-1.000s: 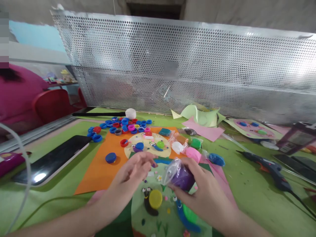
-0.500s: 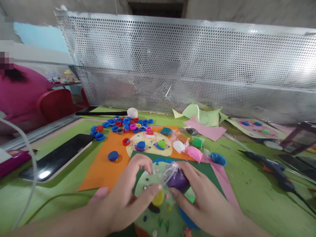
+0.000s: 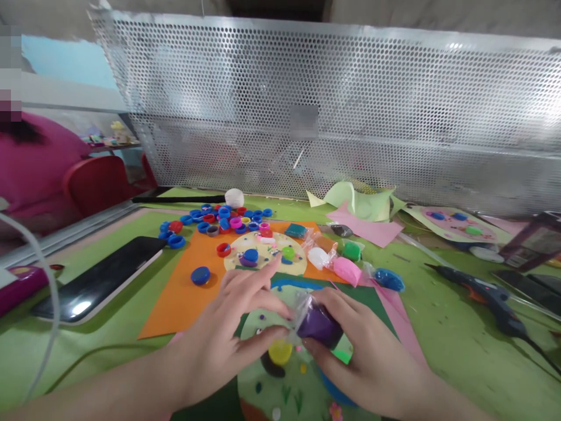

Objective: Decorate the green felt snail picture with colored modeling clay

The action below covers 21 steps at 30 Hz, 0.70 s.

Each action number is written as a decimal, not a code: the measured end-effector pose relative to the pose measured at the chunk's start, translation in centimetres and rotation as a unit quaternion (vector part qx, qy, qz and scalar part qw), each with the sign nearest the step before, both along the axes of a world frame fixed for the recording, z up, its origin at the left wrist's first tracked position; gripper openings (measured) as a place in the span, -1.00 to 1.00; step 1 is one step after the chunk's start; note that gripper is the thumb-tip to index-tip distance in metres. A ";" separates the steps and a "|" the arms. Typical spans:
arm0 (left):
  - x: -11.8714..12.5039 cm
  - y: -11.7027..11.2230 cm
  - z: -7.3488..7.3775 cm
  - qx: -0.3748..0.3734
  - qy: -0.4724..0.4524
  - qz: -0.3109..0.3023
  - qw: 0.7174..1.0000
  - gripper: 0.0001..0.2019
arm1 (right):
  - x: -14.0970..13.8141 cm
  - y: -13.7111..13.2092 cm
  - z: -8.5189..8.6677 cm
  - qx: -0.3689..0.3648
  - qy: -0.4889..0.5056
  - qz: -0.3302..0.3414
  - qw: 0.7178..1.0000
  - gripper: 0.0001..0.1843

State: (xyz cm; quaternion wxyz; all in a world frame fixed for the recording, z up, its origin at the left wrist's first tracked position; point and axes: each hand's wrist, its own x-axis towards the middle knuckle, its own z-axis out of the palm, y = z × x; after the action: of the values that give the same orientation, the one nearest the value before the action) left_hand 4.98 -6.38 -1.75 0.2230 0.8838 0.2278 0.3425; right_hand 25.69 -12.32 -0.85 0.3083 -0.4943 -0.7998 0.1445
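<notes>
My right hand (image 3: 363, 345) is closed around a lump of purple modelling clay (image 3: 322, 324) in a clear plastic wrapper. Its thumb presses from below and its fingers from above. At the wrapper's loose left end (image 3: 301, 310), the thumb and a finger of my left hand (image 3: 236, 321) pinch the plastic, while the index finger stretches forward. Beneath both hands lies a pale green round picture (image 3: 263, 397) on dark green card. It carries a yellow disc (image 3: 280, 352), a dark brown curved piece (image 3: 272, 367) and a blue shape, partly covered by my right hand.
Wrapped clay lumps, one of them pink (image 3: 347, 271), lie beyond my right hand. Bottle caps (image 3: 223, 222) are heaped behind an orange sheet (image 3: 175, 304). A phone (image 3: 105, 278) is at left, a glue gun (image 3: 486, 298) at right. A perforated metal panel (image 3: 245, 117) stands behind.
My left hand's index finger has stretched forward, and another finger and the thumb have come to the wrapper's end. The purple clay has turned slightly in my right hand.
</notes>
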 end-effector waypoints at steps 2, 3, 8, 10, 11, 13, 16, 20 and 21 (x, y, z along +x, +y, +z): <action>0.1 0.1 0.2 0.001 -0.014 -0.005 1.000 -0.28 | 0.0 0.0 0.1 0.001 -0.006 0.004 1.000 -0.74; 0.2 0.1 0.2 0.007 -0.023 -0.008 1.000 -0.27 | 0.0 0.0 0.1 0.002 -0.012 0.004 1.000 -0.74; 0.4 0.0 0.4 0.065 0.000 0.002 0.998 -0.26 | -0.2 -0.1 0.1 -0.002 -0.032 0.010 0.999 -0.74; 0.3 0.0 0.4 0.093 0.025 0.023 0.995 -0.24 | -0.2 -0.1 0.0 -0.017 -0.029 0.011 0.999 -0.75; 0.3 -0.1 0.3 0.101 0.032 0.029 0.994 -0.23 | -0.3 -0.1 0.0 -0.026 -0.026 0.011 0.999 -0.76; 0.2 -0.2 0.0 0.101 0.033 0.035 0.994 -0.25 | -0.3 -0.1 0.0 -0.041 -0.017 0.014 0.999 -0.78; 0.1 -0.5 -0.4 0.092 0.026 0.042 0.995 -0.27 | -0.3 -0.1 0.0 -0.053 -0.003 0.021 0.998 -0.79; 0.3 -0.8 -0.2 0.098 0.024 0.041 0.994 -0.25 | -0.3 -0.2 0.0 -0.057 0.003 0.029 0.998 -0.80; 0.3 -0.8 -0.1 0.103 0.022 0.037 0.994 -0.23 | -0.3 -0.2 0.1 -0.054 0.005 0.033 0.998 -0.81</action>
State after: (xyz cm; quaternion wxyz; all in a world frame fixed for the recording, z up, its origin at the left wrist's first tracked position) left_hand 5.29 -7.16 -1.85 0.1132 0.9002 0.2285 0.3530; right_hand 25.43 -12.54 -0.79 0.2799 -0.4831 -0.8052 0.1999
